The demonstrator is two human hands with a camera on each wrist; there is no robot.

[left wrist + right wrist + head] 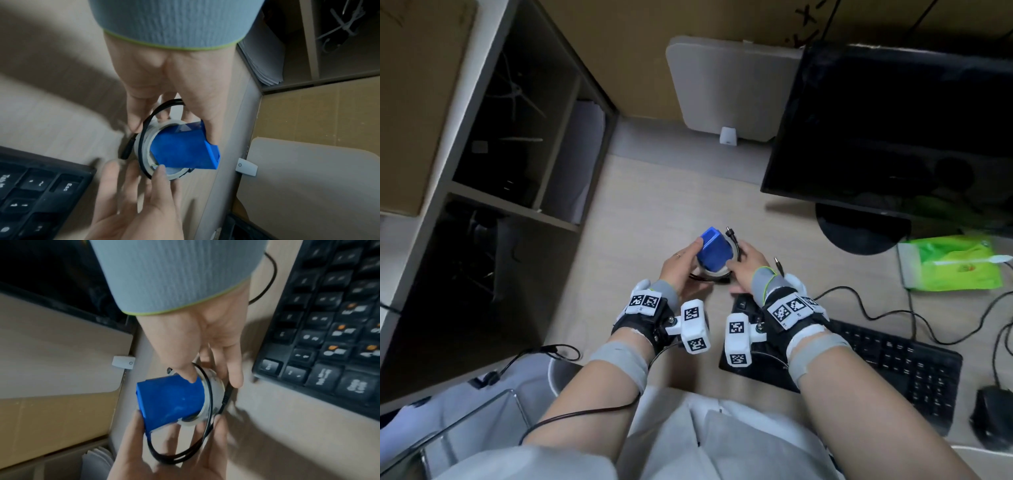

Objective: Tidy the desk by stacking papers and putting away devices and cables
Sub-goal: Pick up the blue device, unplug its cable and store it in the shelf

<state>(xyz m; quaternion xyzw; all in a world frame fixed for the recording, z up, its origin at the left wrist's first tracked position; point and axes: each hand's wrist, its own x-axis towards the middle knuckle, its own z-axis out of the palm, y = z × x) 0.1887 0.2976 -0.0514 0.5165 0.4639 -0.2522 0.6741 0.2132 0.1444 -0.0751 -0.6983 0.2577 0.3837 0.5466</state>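
A blue block-shaped device (pixel 714 253) on a white round base is lifted just above the desk in the head view, with a thin black cable (pixel 736 245) looped round the base. My left hand (pixel 685 263) grips the device from the left, thumb on the blue body (pixel 180 149) and fingers under the cable loop (pixel 174 460). From the right, my right hand (pixel 743 260) pinches it, thumb on the blue side (pixel 170 399) and fingers behind the white base by the cable's plug (pixel 226 395).
A black keyboard (pixel 876 359) lies right of my hands, its cord trailing away. Behind it stand a black monitor (pixel 893 130) and a green wipes pack (pixel 952 267); a mouse (pixel 993 418) sits far right. At left is a shelf unit holding stacked papers (pixel 582 161).
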